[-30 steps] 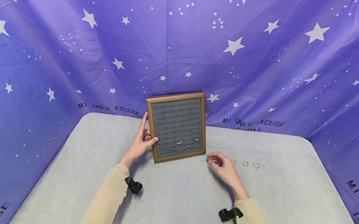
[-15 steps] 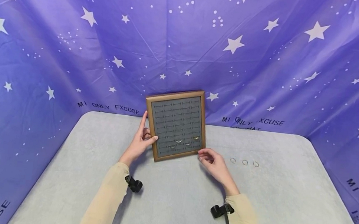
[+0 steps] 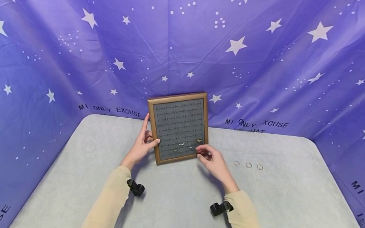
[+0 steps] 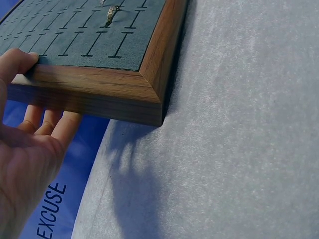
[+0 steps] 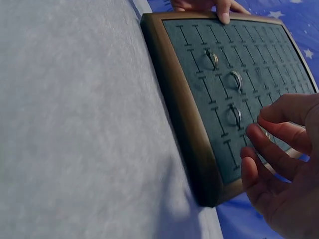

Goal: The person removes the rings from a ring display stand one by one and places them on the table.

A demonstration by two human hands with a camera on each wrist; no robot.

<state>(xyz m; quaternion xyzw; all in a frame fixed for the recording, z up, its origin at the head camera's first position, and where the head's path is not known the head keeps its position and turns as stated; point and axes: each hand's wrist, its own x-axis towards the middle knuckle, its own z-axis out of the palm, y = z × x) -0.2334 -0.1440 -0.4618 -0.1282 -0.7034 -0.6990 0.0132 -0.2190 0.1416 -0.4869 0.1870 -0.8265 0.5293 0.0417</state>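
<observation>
My left hand (image 3: 140, 147) grips the left edge of a wood-framed ring display tray (image 3: 154, 125), thumb on the frame's front and fingers behind. The tray is tilted up, its dark grey-green slotted pad facing me. Several rings, such as a silvery ring (image 5: 236, 80), sit in slots near its lower edge. My right hand (image 5: 294, 164) is at the tray's lower right corner, thumb and forefinger tips together close to the pad. Whether anything lies between those fingertips is hidden. Three thin loose rings (image 3: 248, 165) lie in a row to the right of that hand.
A pale grey cloth-covered table (image 3: 170, 211) lies beneath. Behind it and at both sides hangs a purple star-printed curtain (image 3: 174, 44). A small black camera is strapped to each wrist over beige sleeves.
My right hand has moved left from beside the loose rings to the tray's lower right corner. The left hand and the tray have stayed nearly still.
</observation>
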